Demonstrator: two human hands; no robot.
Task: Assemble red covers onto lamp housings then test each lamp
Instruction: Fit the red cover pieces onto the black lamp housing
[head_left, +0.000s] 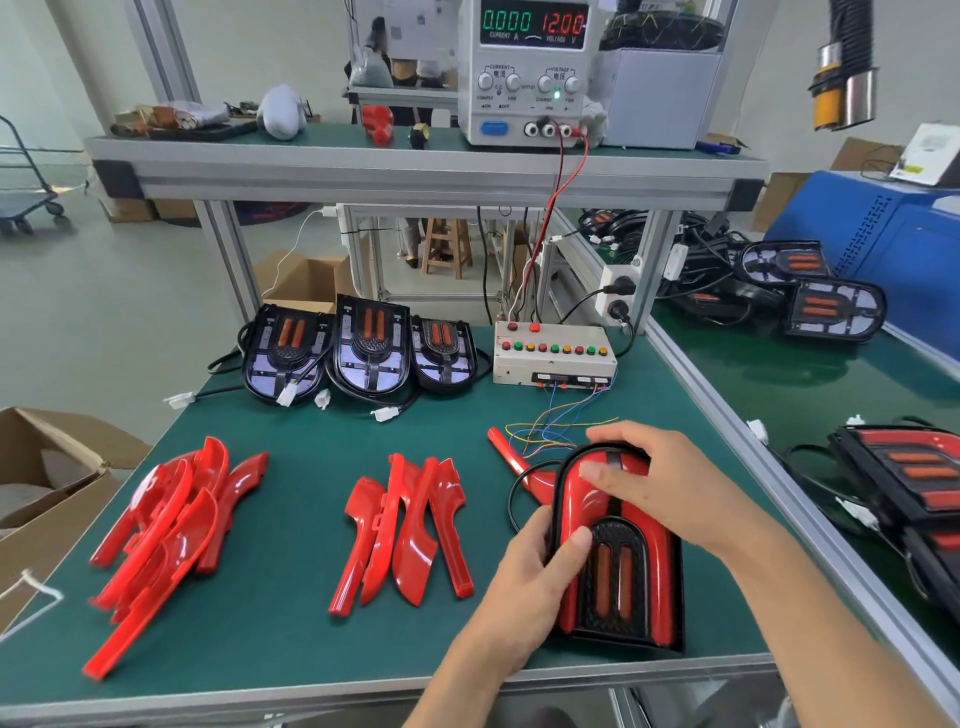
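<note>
With your left hand (540, 561) gripping the lamp housing (618, 551) at nine o'clock, press your flat right hand (660, 483) evenly until the red cover (576, 483) seats.

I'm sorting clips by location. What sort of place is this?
Most likely a small factory assembly and test bench for vehicle lamps: a power supply on the shelf, a button test box wired to it, and piles of red covers beside the lamp housings.

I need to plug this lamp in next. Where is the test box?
In the head view, the test box sits at the back right of the green table, right of three uncovered housings and below the power supply.
</note>
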